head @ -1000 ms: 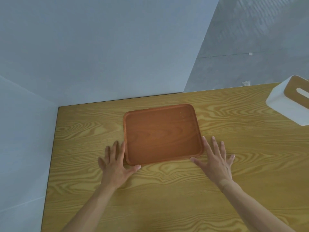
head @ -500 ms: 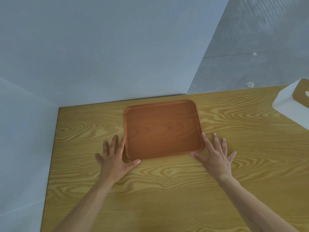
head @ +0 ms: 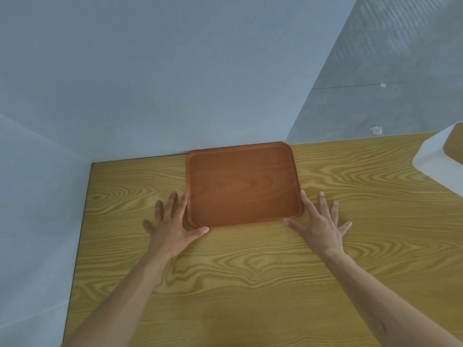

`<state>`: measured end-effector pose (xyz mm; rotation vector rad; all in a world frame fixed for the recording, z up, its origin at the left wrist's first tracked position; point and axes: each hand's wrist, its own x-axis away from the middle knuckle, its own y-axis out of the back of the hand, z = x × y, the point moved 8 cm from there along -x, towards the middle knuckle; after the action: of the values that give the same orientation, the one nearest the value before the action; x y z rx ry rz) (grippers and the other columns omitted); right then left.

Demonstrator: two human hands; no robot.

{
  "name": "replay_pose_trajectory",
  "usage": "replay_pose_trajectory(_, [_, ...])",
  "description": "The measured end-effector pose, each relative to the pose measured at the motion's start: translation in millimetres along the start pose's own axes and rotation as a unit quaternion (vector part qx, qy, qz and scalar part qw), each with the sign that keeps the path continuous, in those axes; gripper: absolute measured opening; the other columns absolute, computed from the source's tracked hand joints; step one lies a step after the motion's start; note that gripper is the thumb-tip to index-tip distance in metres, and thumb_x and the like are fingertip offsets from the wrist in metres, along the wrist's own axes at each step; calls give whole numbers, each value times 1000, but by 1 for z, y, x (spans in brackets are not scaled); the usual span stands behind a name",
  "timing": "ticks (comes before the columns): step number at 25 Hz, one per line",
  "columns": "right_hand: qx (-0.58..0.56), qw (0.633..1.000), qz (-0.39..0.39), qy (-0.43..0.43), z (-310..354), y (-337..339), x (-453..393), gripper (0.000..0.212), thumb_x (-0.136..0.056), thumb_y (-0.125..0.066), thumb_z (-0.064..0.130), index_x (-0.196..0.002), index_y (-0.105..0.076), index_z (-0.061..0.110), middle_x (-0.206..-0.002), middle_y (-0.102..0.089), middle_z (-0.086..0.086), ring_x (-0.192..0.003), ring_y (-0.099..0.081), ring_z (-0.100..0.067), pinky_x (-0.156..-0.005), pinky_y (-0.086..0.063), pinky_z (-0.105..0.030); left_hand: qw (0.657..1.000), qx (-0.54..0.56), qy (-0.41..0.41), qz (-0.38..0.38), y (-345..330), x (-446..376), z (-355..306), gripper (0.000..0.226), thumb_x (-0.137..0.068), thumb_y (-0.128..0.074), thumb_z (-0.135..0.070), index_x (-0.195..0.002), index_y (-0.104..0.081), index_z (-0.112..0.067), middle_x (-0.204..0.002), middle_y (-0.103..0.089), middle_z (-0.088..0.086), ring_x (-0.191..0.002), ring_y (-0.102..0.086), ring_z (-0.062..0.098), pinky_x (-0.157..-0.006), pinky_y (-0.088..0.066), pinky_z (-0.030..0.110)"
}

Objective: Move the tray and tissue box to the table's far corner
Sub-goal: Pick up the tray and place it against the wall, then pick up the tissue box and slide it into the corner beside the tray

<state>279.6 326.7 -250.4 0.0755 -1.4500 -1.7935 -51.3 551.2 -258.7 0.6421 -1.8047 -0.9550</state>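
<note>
A reddish-brown wooden tray (head: 241,184) lies flat on the table, its far edge against the table's back edge by the wall. My left hand (head: 172,225) rests flat at the tray's near-left corner, fingers spread, index finger along the left side and thumb under the near edge. My right hand (head: 319,224) lies flat at the near-right corner in the same way. Neither hand grips anything. A white tissue box (head: 443,159) with a wooden top stands at the right edge of the view, partly cut off.
The yellow wood-grain table (head: 250,284) ends at a pale wall behind and on the left. The far-left corner (head: 94,165) lies left of the tray. A grey floor shows beyond the back edge on the right.
Both hands have slid the tray away from me; its far edge now reaches the table's back edge. The tissue box has drifted further toward the right edge of the view.
</note>
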Motion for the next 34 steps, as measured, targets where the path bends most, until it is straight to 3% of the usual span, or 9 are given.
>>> replay_pose_trajectory(12, [7,1000,22,-9,4,3,-2,92,-69,-54,86,-145,-7,65,-169,4,1,-152,11,-37,-107,-3,-81,1000,-8,-3,12,4,0,-2,117,-57,-39,-98,-148,17,-50,-165,15,-12,-151,11,32,-107,-11,78])
replay_pose_trajectory(17, [50,997,57,-12,15,14,1,91,-79,-57,76,-152,-8,55,-169,0,-4,-153,1,-37,-111,-15,-75,997,-58,-3,43,24,-2,-15,112,-69,-58,-82,-154,1,-39,-167,0,-2,-151,-8,36,-110,-8,75])
replay_pose_trajectory(21, [72,997,25,27,36,39,9,80,-88,-58,64,-155,-24,37,-166,-20,-5,-151,-20,-30,-117,-26,-59,999,-26,-11,40,54,-4,-21,88,-80,-59,-70,-153,-23,-37,-162,-24,5,-144,-31,31,-113,-17,68])
replay_pose_trajectory(23, [84,994,-2,68,46,54,19,68,-91,-56,60,-150,-38,31,-160,-37,-3,-144,-35,-27,-113,-36,-51,999,3,-37,19,69,1,-28,80,-84,-56,-68,-151,-31,-31,-158,-32,7,-140,-37,30,-113,-28,60])
replay_pose_trajectory(26, [141,983,1,117,53,67,40,49,-96,-49,56,-138,-53,30,-142,-58,2,-127,-53,-23,-99,-45,-41,990,39,-108,82,72,14,-49,76,-87,-57,-65,-148,-39,-24,-155,-38,7,-138,-41,25,-110,-39,47])
replay_pose_trajectory(29, [197,970,10,145,48,82,64,42,-98,-44,55,-130,-59,33,-133,-64,5,-121,-57,-21,-93,-46,-39,975,-4,-171,139,75,36,-79,69,-87,-56,-66,-141,-48,-24,-145,-50,3,-128,-51,20,-105,-43,41])
replay_pose_trajectory(34, [232,958,-10,169,13,118,111,44,-99,-40,57,-132,-57,34,-131,-64,8,-120,-57,-20,-97,-44,-40,938,-156,-298,80,85,85,-172,60,-89,-50,-66,-133,-54,-26,-135,-55,-1,-118,-56,19,-100,-46,45])
